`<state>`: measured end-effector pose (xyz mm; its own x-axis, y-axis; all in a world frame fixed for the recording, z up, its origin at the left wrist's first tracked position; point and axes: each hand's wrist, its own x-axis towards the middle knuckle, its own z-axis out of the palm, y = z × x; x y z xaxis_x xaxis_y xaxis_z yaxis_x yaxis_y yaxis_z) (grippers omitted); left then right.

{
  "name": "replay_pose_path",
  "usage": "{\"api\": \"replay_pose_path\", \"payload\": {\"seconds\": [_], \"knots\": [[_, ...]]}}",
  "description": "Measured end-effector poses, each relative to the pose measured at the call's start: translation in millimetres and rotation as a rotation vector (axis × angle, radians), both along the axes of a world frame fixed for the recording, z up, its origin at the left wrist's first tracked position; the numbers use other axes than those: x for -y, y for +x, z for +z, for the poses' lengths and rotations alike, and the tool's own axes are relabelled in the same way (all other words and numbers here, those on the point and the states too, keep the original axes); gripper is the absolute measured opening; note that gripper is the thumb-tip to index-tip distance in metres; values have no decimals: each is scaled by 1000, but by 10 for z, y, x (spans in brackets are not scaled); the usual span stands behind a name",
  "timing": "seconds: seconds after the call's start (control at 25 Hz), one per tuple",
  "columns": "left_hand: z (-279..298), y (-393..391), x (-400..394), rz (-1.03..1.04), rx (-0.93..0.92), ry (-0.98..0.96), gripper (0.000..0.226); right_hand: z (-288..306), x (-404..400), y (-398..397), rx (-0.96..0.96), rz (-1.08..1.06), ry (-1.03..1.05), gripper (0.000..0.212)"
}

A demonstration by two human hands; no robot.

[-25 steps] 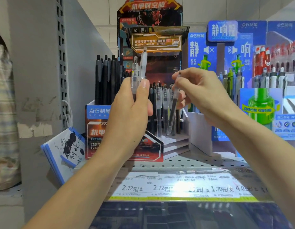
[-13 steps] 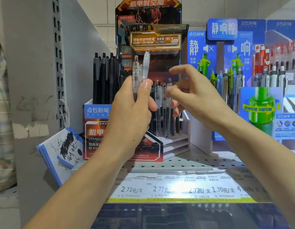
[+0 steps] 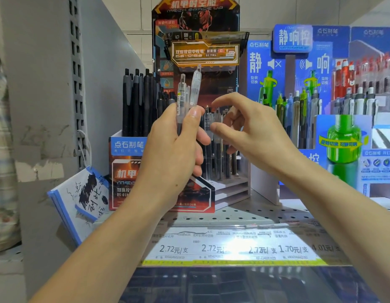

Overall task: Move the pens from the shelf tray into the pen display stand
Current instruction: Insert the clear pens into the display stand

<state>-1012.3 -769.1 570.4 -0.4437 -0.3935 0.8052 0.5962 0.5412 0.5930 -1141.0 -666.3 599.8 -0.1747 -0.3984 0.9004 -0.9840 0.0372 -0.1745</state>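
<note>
A: Since the earlier frame, right hand [image 3: 253, 130] has let go of the pen it was seating and pulled back a little; it now hangs just in front of the stand's rows, fingers [image 3: 216, 127] loosely spread, gripping nothing.

B: And the left?

A: Left hand [image 3: 176, 147] holds clear pens [image 3: 188, 95] upright, thumb clamped across the barrels. Two caps plainly stick up above the fist; a third may sit between them, can't tell.

B: Where's the destination?

A: Pen display stand [image 3: 231, 186], the stepped one behind both hands, on the perforated shelf [image 3: 244, 213]. Several clear pens, placed pens [image 3: 218, 147], stand upright in its rows, partly hidden by the hands.

B: Source tray?

A: Not identifiable in this view. Black pens [image 3: 141, 101] fill the rear-left compartment of the same display; they look like separate stock, not part of the job.

B: Progress call?

A: Judging by the layout, mid-task. A good batch looks seated, at least two wait in the left fist, and how many remain in the tray can't be said. Free holes in the stand are hidden, so remaining capacity is unclear.

B: Likely next step?

A: Probably the right hand takes one pen from the left bundle and slots it.
</note>
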Motion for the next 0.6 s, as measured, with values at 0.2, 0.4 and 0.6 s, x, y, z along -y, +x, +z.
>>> {"api": "replay_pose_path", "payload": {"seconds": [0.2,0.4,0.6], "knots": [[1,6,0,6,7,-2,17,-5,17,5,6,-2,7,33],[3,-1,-4,1,16,7,17,-10,7,10,19,-11,8,33],[5,1,-46,-41,47,27,19,27,-28,28,-10,-48,5,35]]}}
